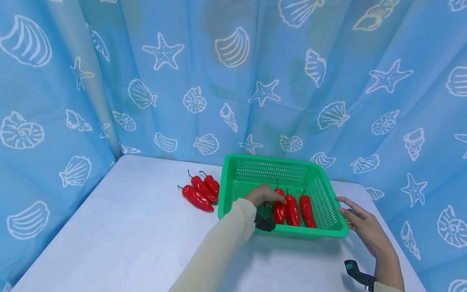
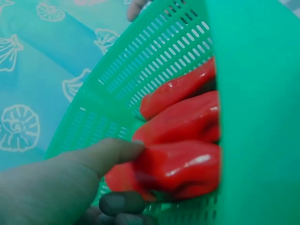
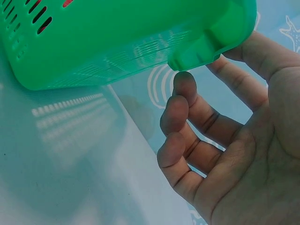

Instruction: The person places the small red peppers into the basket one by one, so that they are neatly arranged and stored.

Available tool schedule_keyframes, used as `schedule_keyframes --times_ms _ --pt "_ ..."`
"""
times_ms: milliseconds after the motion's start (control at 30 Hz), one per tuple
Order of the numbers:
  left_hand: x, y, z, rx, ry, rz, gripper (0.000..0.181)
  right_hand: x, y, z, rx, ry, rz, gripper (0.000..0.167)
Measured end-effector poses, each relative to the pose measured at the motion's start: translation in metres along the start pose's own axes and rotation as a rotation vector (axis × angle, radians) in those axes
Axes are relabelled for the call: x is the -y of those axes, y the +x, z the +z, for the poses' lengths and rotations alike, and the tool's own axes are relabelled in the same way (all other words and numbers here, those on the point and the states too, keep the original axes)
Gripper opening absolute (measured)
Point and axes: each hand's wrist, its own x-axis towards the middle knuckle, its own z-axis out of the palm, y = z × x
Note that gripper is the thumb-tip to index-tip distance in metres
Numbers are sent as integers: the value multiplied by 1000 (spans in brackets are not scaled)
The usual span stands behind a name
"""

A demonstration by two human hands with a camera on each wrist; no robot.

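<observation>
A green plastic basket (image 1: 310, 232) with slotted walls holds three red peppers. Inside it, my left hand (image 1: 265, 195) grips the leftmost pepper (image 1: 279, 213) near its stem end. The left wrist view shows the thumb (image 2: 112, 152) over that glossy pepper (image 2: 187, 166) and fingertips below it. Beside it lie a middle pepper (image 1: 292, 211) and a right pepper (image 1: 307, 211). At the basket's right side, my right hand (image 1: 365, 223) pinches the rim between thumb and index finger. Its other fingers curl loosely beneath the rim in the right wrist view.
Left of the basket, three more red peppers (image 1: 197, 198) lie close together on the white table (image 1: 109, 227). A blue curtain (image 1: 204, 89) with white shell prints hangs behind the table and along its sides. Dark wrist devices sit on both wrists.
</observation>
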Motion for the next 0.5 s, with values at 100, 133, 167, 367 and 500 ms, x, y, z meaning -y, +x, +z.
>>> schedule_keyframes --times_ms 100,133,167,367,500 --pt "0 1 1 -11 16 -6 52 1 -1 0 -6 1 -8 74" --pt "0 2 2 -16 20 -11 52 1 -1 0 -8 0 -6 74" --pt "0 2 2 -22 24 -18 52 2 -1 0 -11 -2 -3 74" --pt "-2 -1 3 -48 68 -43 58 1 0 1 -13 9 -9 73" --pt "-2 -4 -1 -12 71 -33 54 -2 -1 1 -3 33 -16 71"
